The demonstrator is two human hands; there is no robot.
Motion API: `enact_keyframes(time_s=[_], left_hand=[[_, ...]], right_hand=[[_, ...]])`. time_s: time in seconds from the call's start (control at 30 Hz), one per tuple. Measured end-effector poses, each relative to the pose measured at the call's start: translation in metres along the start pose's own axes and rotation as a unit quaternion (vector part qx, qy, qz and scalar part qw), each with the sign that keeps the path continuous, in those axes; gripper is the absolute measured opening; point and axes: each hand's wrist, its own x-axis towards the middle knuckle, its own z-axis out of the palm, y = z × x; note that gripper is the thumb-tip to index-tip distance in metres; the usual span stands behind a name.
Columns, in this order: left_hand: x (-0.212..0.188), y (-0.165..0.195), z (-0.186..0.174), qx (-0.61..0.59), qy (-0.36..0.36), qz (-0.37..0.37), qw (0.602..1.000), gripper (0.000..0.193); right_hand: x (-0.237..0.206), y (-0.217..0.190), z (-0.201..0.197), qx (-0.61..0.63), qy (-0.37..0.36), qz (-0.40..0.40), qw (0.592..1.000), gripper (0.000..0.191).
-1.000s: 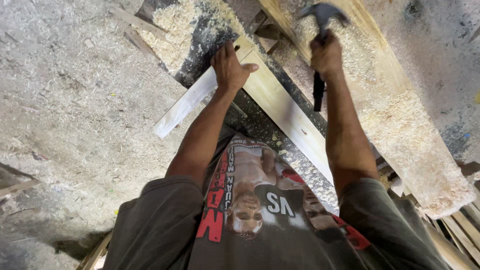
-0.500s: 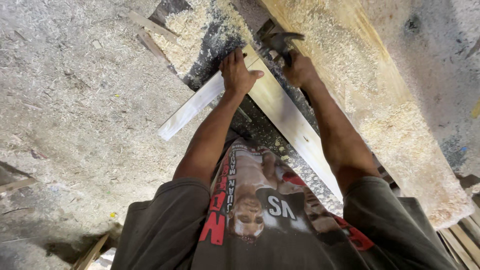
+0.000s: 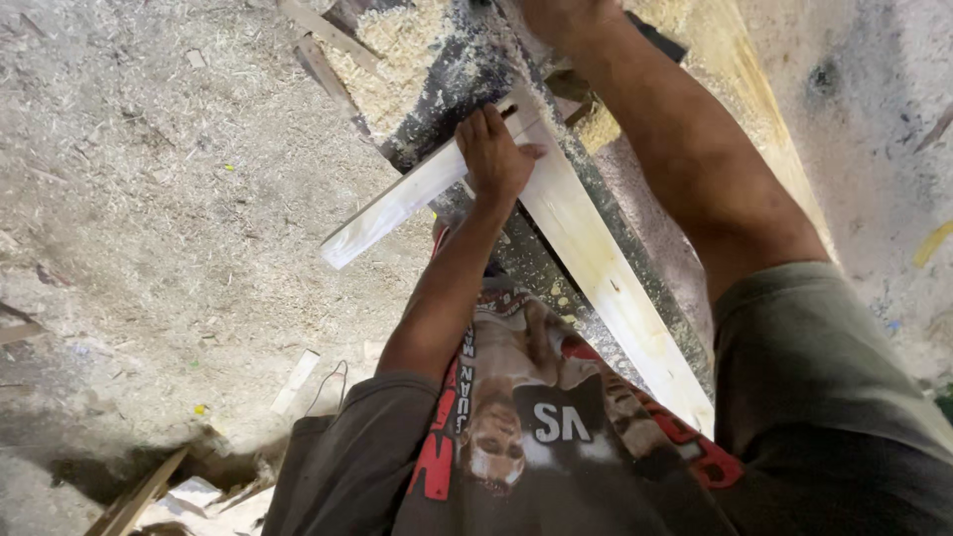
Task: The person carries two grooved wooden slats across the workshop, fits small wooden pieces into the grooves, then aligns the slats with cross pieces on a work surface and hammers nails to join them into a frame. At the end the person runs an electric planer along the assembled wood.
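While the two pale wooden strips meet at a corner on the dark worktop point(image 3: 447, 109), our left hand point(image 3: 501, 159) presses down flat on the joint, fingers spread over the shorter strip point(image 3: 397, 203) where it butts against the longer strip point(image 3: 606, 278). Our hold is a pressing one, palm down, not a closed grip.

Change noted: a second ago our right hand was raised high with a hammer; half a second ago the hammer head was down at the joint, close to the left hand. Now our right hand point(image 3: 561, 20) sits at the top edge of view, partly cut off. We cannot tell whether it is clenched or what it holds; the hammer is not clearly visible. We judge a blow has just landed at the corner and the arm is on its way back up.

Position: the joint lies directly under the left hand and just below the right hand. The shorter strip runs out to the lower left, overhanging the sawdust-covered floor point(image 3: 149, 199). The longer strip runs down to the right, between our forearms, towards our body. Heaped sawdust point(image 3: 407, 40) lies near the worktop's far end.
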Motion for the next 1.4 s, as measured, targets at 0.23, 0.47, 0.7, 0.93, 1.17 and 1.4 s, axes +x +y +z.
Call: enact_keyframes(time_s=[0.23,0.47,0.7,0.93,1.17,1.4], left_hand=[[0.001,0.007,-0.006,0.018,-0.013,-0.025,0.999,0.112],[0.002,0.013,-0.018,0.013,0.002,-0.015,1.000,0.111],[-0.001,0.011,-0.010,-0.008,-0.036,-0.035,0.999,0.101],[-0.004,0.006,0.000,-0.003,0.019,0.013,1.000,0.114],[-0.006,0.000,0.005,-0.005,-0.043,0.026,0.999,0.109],[-0.025,0.001,0.007,0.149,0.011,0.302,0.942,0.081]], right_hand=[[0.021,-0.026,0.003,-0.067,-0.068,-0.023,0.995,0.028],[0.022,-0.018,0.008,-0.076,-0.093,-0.016,0.993,0.029],[0.017,-0.010,0.009,-0.082,-0.113,-0.012,0.990,0.031],[0.020,-0.022,0.014,-0.113,-0.136,-0.010,0.984,0.032],[-0.027,0.007,0.038,0.026,-0.027,0.041,0.998,0.043],[-0.112,0.030,0.091,0.290,0.073,0.240,0.923,0.038]])
